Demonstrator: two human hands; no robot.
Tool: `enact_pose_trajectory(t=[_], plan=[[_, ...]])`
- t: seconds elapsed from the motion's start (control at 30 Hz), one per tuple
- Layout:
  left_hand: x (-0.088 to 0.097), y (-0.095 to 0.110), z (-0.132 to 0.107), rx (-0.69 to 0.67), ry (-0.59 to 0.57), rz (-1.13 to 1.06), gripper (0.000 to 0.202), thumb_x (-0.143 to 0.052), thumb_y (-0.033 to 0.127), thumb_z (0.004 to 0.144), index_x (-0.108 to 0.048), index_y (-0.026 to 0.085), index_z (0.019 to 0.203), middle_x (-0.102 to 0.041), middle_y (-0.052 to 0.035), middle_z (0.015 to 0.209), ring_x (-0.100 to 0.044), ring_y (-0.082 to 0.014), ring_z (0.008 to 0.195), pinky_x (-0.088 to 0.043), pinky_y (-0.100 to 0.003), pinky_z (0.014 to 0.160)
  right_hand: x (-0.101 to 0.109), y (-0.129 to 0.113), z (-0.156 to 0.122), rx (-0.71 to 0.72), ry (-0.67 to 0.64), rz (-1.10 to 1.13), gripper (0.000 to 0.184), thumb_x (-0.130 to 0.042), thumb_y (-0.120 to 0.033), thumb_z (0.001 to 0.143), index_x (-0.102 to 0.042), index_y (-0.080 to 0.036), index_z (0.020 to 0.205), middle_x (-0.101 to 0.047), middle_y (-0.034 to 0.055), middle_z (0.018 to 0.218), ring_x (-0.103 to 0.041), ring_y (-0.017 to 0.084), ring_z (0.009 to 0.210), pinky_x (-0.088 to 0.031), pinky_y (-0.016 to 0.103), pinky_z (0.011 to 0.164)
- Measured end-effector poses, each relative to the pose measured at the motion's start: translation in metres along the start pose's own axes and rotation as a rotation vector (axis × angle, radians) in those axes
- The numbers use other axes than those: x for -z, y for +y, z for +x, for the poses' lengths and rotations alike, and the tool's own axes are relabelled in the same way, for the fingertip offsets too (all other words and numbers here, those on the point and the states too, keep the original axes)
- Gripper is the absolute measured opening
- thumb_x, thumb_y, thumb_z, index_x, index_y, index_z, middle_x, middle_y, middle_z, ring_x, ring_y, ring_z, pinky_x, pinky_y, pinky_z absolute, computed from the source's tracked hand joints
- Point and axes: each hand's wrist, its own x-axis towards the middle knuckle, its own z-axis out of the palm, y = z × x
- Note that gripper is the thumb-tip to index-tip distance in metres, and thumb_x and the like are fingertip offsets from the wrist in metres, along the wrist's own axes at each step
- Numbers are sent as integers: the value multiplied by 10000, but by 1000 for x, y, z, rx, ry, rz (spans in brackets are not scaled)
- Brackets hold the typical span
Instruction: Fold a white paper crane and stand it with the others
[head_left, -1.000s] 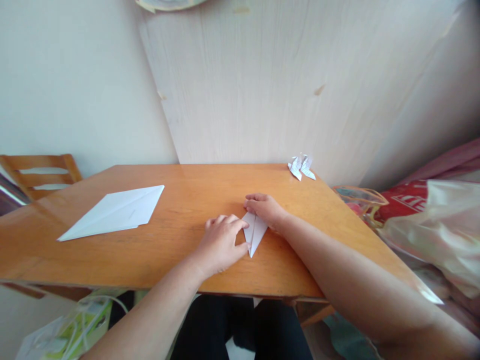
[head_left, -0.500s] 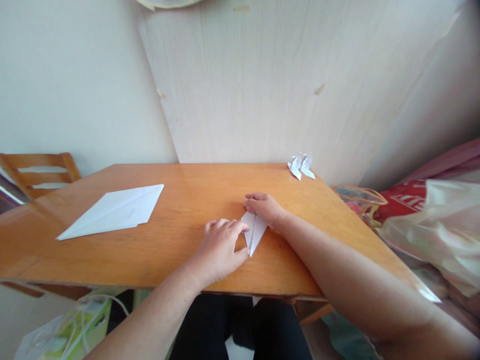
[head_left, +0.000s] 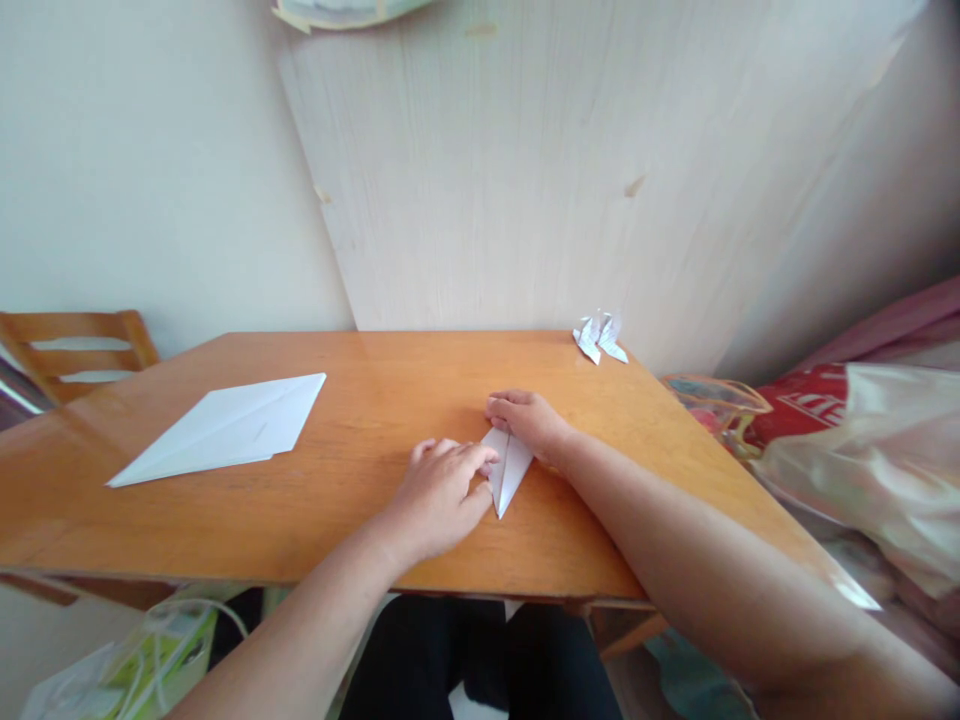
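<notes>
A small white folded paper (head_left: 508,470), shaped like a narrow kite, lies on the orange wooden table (head_left: 360,520) near its front edge. My left hand (head_left: 439,495) rests curled on the table, with its fingertips and thumb pressing the paper's left edge. The top corner of the paper is pinned down by the bent fingers of my right hand (head_left: 529,420). Part of the paper is hidden under both hands.
A larger folded white sheet (head_left: 225,428) lies on the table's left side. A small finished paper figure (head_left: 599,337) sits at the back right corner by the wall. A wooden chair (head_left: 75,345) stands at the left; plastic bags (head_left: 862,450) crowd the right.
My left thumb has closed in against the paper's left edge. The view has tilted slightly. My right hand has kept its place.
</notes>
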Motion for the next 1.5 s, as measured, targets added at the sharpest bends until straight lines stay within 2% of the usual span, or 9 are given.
enact_pose_trajectory(t=[0.17,0.27,0.5,0.77,0.93,1.03,1.13,1.37,1.5], plan=[[-3,-11,25,-74,-62,57,264,-445,309,999,-697,285,1076,-725,-27,1043,-588,-250,1026,-386,-417,915,0,6,7,-30,29,110,209,-620,-361,824,-573,-199,700,-581,-1,678,-550,134,666,-450,225,618],[-6,-17,34,-117,-87,81,270,-473,313,991,-717,300,1108,-721,-34,1071,-578,-249,1043,-372,-422,925,-1,5,8,-69,50,181,198,-628,-356,844,-586,-198,732,-620,24,720,-605,157,750,-503,241,692],[-4,-17,36,-144,-124,116,286,-568,345,936,-723,360,1176,-669,-53,1115,-528,-276,1097,-354,-463,967,0,-3,5,-150,57,325,166,-610,-311,902,-602,-181,799,-656,47,785,-658,148,796,-559,253,796],[-4,-19,39,-210,-127,72,301,-583,275,907,-692,305,1186,-645,-44,1185,-528,-264,1149,-381,-435,995,8,-11,-2,-138,81,325,131,-600,-293,913,-615,-170,872,-690,98,902,-692,157,841,-581,280,830],[-8,-21,39,-225,-110,25,280,-580,269,913,-687,287,1171,-654,-45,1200,-545,-262,1149,-381,-438,990,24,-27,-10,-57,110,123,169,-617,-324,897,-631,-161,854,-693,79,827,-674,161,768,-569,281,732],[-9,-22,38,-234,-99,7,270,-576,257,905,-671,267,1157,-669,-42,1199,-551,-264,1150,-372,-442,993,31,-36,-13,-20,141,-82,165,-629,-302,874,-607,-168,781,-633,21,687,-599,131,619,-509,250,604],[-11,-22,38,-230,-81,12,274,-580,248,886,-651,255,1151,-673,-45,1213,-556,-271,1140,-376,-443,971,32,-43,-18,15,136,-296,136,-622,-256,856,-596,-178,748,-594,-12,620,-556,122,568,-428,234,542],[-13,-26,41,-272,-91,42,383,-566,277,882,-618,314,1260,-640,-51,1270,-544,-300,1152,-379,-461,960,30,-48,-44,39,108,-722,164,-668,-177,768,-581,-189,629,-559,-30,579,-462,120,575,-271,250,535],[-13,-27,41,-294,-90,46,409,-526,280,894,-623,343,1285,-630,-51,1259,-544,-305,1134,-382,-476,945,37,-38,-62,23,70,-1000,151,-619,-238,844,-597,-184,704,-634,4,685,-514,137,626,-292,252,565]])
